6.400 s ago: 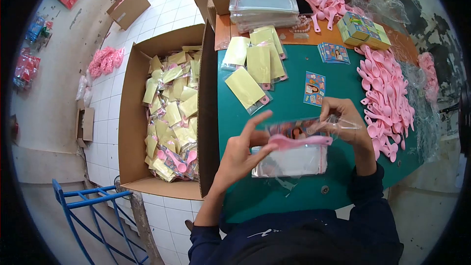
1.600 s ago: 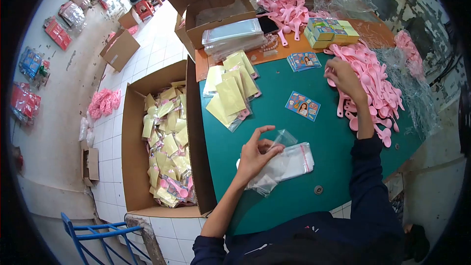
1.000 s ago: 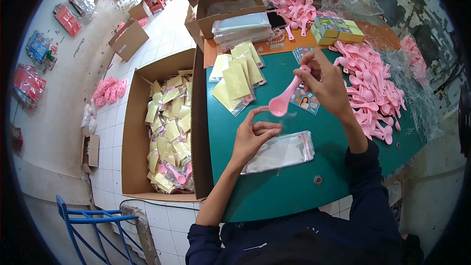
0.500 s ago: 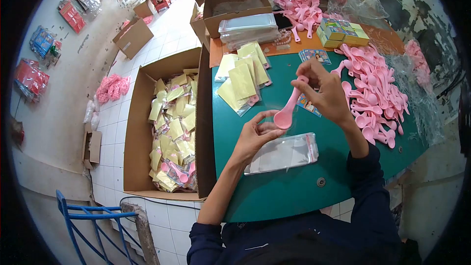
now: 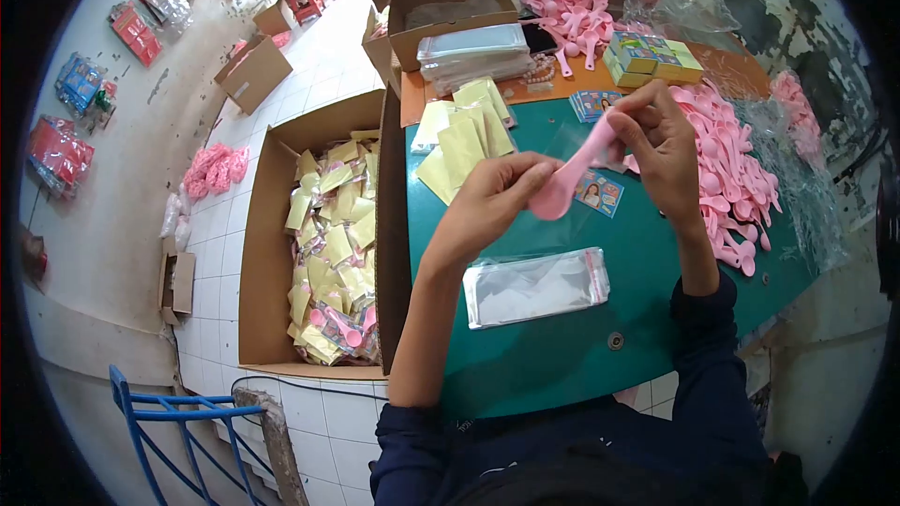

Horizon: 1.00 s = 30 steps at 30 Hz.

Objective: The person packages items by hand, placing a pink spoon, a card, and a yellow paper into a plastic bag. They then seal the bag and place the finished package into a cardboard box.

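Above the green table, a pink spoon slants with its bowl low toward my left hand. My right hand pinches the spoon's handle end. The thumb and fingers of my left hand are closed beside the bowl on a thin clear plastic bag, which shows faintly around the spoon; how far the spoon is inside it is hard to see. Below lies a stack of clear bags. A printed card rests under the spoon, and more cards lie behind.
Pink spoons are heaped at the right. Packed bags with yellow cards lie left on the table. A large carton of similar packs stands left. Behind are bundled clear bags and small yellow boxes.
My left hand has moved up and now closes beside the spoon's bowl. The spoon has risen slightly, and my right hand has shifted right and up with its handle.
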Available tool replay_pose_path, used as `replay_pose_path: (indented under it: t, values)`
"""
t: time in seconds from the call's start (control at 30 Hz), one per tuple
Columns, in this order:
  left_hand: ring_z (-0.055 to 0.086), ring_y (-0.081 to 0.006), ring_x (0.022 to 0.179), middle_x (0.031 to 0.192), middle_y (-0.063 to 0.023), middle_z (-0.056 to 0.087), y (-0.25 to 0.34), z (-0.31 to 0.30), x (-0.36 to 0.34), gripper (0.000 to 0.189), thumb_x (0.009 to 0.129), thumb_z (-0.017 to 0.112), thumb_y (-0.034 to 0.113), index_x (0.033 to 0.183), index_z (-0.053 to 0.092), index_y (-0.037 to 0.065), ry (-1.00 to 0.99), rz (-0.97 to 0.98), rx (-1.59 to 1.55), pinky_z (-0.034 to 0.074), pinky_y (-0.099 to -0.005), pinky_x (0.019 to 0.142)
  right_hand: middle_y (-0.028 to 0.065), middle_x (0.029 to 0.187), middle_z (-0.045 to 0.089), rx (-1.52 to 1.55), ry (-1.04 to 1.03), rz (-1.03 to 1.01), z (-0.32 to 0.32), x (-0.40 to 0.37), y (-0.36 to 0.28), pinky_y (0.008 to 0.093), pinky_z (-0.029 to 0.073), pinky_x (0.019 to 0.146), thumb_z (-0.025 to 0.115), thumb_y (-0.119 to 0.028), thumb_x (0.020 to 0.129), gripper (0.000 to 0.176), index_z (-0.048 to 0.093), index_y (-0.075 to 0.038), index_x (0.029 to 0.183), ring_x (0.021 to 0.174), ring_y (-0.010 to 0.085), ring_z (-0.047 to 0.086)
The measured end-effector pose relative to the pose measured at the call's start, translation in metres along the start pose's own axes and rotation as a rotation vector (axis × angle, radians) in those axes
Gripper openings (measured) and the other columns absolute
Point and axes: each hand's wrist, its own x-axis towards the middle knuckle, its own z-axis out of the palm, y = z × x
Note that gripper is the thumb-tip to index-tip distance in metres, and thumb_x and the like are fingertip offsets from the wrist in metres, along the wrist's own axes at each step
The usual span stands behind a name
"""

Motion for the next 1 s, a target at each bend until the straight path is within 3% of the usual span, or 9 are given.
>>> replay_pose_path:
  t: [0.1,0.17,0.27,0.43,0.53,0.67,0.77,0.87,1.0]
  values:
    - [0.063,-0.0157,0.090,0.096,-0.0111,0.065,0.011,0.001,0.005,0.033,0.095,0.046,0.025,0.107,0.058,-0.003,0.060,0.041,-0.110,0.049,-0.0296,0.081,0.0059,0.088,0.061,-0.074,-0.204,-0.244,0.003,0.003,-0.003,0.0250,0.045,0.069,0.052,-0.027,0.093,0.026,0.056,-0.001,0.092,0.080,0.0126,0.057]
    - [0.064,-0.0150,0.085,0.098,-0.0128,0.066,0.021,0.002,0.003,0.030,0.097,0.042,0.022,0.104,0.058,-0.001,0.106,0.016,-0.237,0.050,-0.0263,0.076,0.0106,0.102,0.058,0.169,-0.258,-0.094,0.002,0.004,-0.011,0.0289,0.045,0.071,0.054,-0.034,0.091,0.033,0.059,-0.001,0.092,0.090,0.0186,0.056]
    - [0.065,-0.0185,0.089,0.098,-0.0137,0.065,0.021,-0.015,0.001,0.030,0.097,0.041,0.022,0.106,0.057,-0.001,0.081,0.190,-0.290,0.051,-0.0285,0.079,0.0158,0.108,0.054,-0.539,-0.498,0.227,-0.033,0.014,0.026,0.0313,0.045,0.072,0.062,-0.038,0.084,0.039,0.059,0.000,0.095,0.094,0.0237,0.055]
    - [0.067,-0.0211,0.082,0.097,-0.0167,0.065,0.025,-0.031,-0.010,0.030,0.097,0.041,0.024,0.106,0.056,0.000,0.244,0.129,-0.194,0.055,-0.0298,0.072,0.0127,0.083,0.054,-1.061,-0.492,0.099,-0.052,-0.023,0.145,0.0340,0.044,0.072,0.081,-0.030,0.057,0.054,0.054,0.001,0.093,0.083,0.0280,0.054]
    - [0.067,-0.0205,0.082,0.095,-0.0158,0.066,0.022,-0.035,-0.010,0.030,0.097,0.042,0.024,0.107,0.056,0.000,0.251,0.051,-0.164,0.055,-0.0290,0.072,0.0127,0.082,0.054,-0.901,-0.603,0.327,-0.051,-0.012,0.137,0.0358,0.043,0.071,0.082,-0.024,0.052,0.056,0.054,0.001,0.094,0.083,0.0276,0.054]
    - [0.066,-0.0174,0.082,0.094,-0.0122,0.066,0.005,-0.038,-0.003,0.030,0.097,0.041,0.024,0.107,0.059,0.002,0.156,-0.088,-0.111,0.054,-0.0280,0.072,0.0108,0.080,0.054,-0.928,-0.673,0.148,-0.059,-0.013,0.151,0.0347,0.043,0.067,0.074,-0.020,0.065,0.042,0.053,-0.001,0.096,0.078,0.0239,0.055]
    - [0.066,-0.0167,0.081,0.092,-0.0107,0.066,-0.006,-0.036,0.004,0.030,0.096,0.043,0.023,0.105,0.060,0.000,0.048,-0.179,-0.056,0.054,-0.0276,0.073,0.0089,0.086,0.057,-0.340,-0.491,0.254,-0.051,0.008,0.093,0.0287,0.044,0.066,0.066,-0.012,0.076,0.025,0.055,-0.003,0.097,0.077,0.0166,0.056]
    - [0.066,-0.0178,0.081,0.093,-0.0129,0.066,-0.023,-0.033,0.010,0.032,0.096,0.044,0.026,0.109,0.058,0.000,0.011,-0.182,0.015,0.054,-0.0287,0.074,0.0057,0.085,0.061,-0.278,-0.218,0.484,-0.029,0.015,0.008,0.0285,0.046,0.068,0.060,0.001,0.077,0.026,0.059,-0.004,0.102,0.078,0.0141,0.058]
    - [0.066,-0.0174,0.082,0.093,-0.0123,0.066,-0.024,-0.029,0.014,0.033,0.096,0.046,0.026,0.111,0.057,-0.001,0.047,-0.200,-0.002,0.054,-0.0286,0.074,0.0072,0.091,0.063,-0.359,-0.258,0.058,-0.022,0.010,0.016,0.0280,0.048,0.070,0.061,0.003,0.076,0.029,0.059,-0.004,0.104,0.079,0.0155,0.061]
